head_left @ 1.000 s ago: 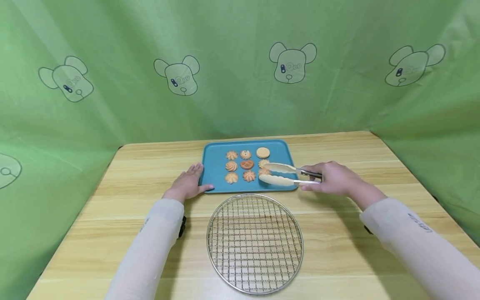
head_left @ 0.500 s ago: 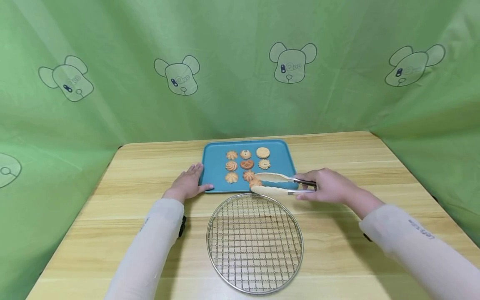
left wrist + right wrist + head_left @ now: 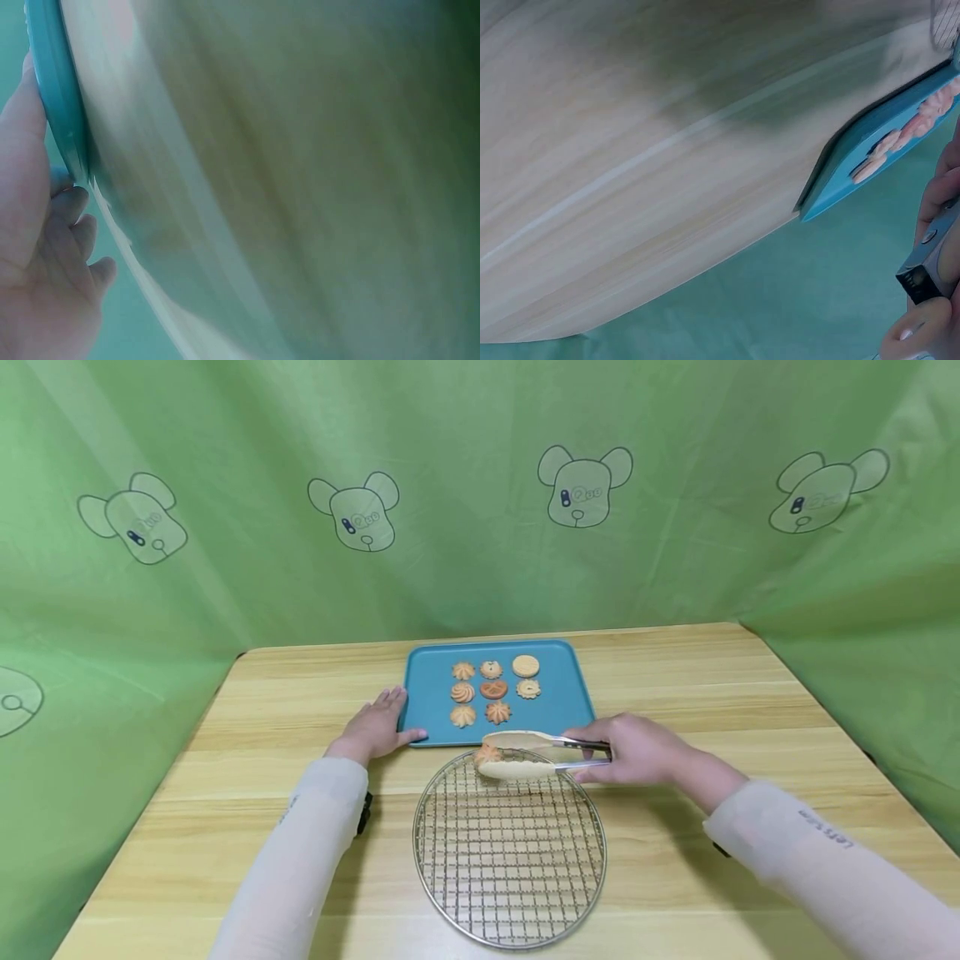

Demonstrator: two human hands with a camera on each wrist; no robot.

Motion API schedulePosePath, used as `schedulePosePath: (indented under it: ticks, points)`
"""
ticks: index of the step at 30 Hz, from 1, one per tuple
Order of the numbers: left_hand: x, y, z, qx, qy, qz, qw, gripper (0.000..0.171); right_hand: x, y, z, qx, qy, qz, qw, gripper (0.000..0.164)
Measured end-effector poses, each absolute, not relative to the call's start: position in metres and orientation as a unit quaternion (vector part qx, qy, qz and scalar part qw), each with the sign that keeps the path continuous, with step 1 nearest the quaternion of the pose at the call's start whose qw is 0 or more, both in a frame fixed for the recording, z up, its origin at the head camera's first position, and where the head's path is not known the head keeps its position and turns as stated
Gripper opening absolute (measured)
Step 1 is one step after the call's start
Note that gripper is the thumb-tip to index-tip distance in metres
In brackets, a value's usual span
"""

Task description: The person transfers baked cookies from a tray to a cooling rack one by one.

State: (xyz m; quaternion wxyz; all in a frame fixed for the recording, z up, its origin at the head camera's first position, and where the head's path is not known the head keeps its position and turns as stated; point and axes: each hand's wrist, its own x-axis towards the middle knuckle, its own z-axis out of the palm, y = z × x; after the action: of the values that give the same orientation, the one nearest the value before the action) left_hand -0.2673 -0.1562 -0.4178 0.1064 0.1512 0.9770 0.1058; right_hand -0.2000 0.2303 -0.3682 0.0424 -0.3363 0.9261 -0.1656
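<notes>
My right hand [image 3: 630,750] grips a pair of tongs [image 3: 517,770] with cream scalloped tips and metal arms. A ridged, golden-brown cookie [image 3: 486,755] sits between the tips, over the far rim of the round wire rack [image 3: 510,852]. In the right wrist view the tongs' beige end loop [image 3: 931,313] pokes out below the hand. My left hand [image 3: 373,725] rests at the near left corner of the blue tray [image 3: 427,662], fingers extended along its side and thumb on its near rim. Several cookies [image 3: 462,692] of different shapes lie in rows on the tray.
The wooden table [image 3: 285,710] ends at a green curtain [image 3: 465,560] printed with bear heads, which hangs behind and at both sides. The rack lies in front of the tray, close to its near edge.
The tongs picked the near right cookie off the tray and carried it left and toward me, over the rack. My right hand followed; the left hand stayed put.
</notes>
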Motion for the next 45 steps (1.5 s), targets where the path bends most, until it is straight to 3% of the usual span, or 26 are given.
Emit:
schedulePosePath:
  ticks: [45]
  points:
    - [-0.267,-0.156,-0.416,0.150,0.976,0.118,0.108,0.091,-0.163,0.175,-0.371,-0.454,0.870,-0.156,0.113,0.062]
